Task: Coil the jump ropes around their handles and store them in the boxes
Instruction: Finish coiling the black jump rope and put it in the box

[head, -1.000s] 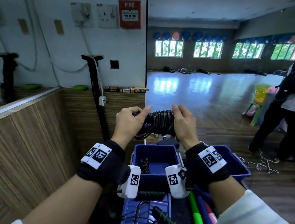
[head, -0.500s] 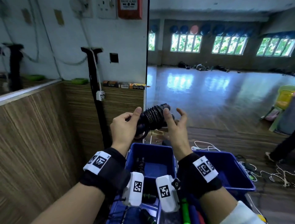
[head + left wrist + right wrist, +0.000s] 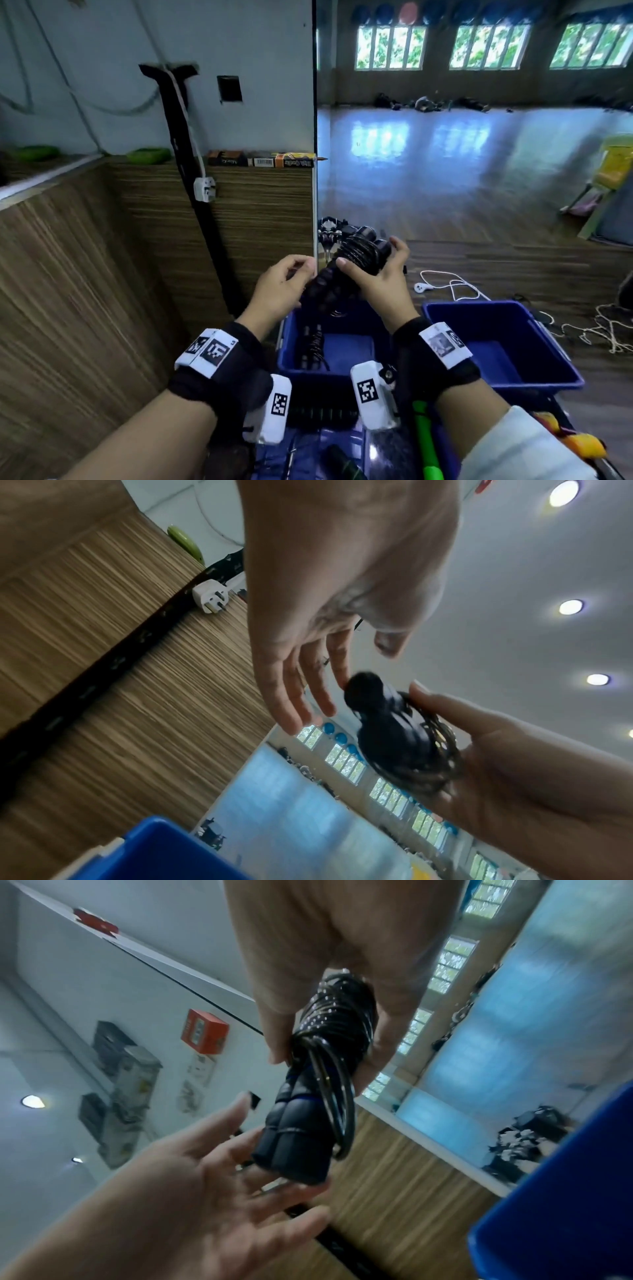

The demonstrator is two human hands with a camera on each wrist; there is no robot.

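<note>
My right hand grips the coiled jump rope above the blue box at 6 o'clock; my left hand is spread beneath. Loose end loops could unwind on release.

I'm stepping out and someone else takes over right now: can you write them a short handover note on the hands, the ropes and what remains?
Right hand: grip closed round the coiled black jump rope, held above the left blue box.
Left hand: open, fingers by the handle ends, gripping nothing.
Done: this rope is wound on its handles, with a few loose loops at the side; another coiled rope already lies in the left box.
Right blue box: nothing visible inside.
Left: tidy the loops if needed, put this rope into a box, then coil and store the ropes lying nearer the body.
</note>
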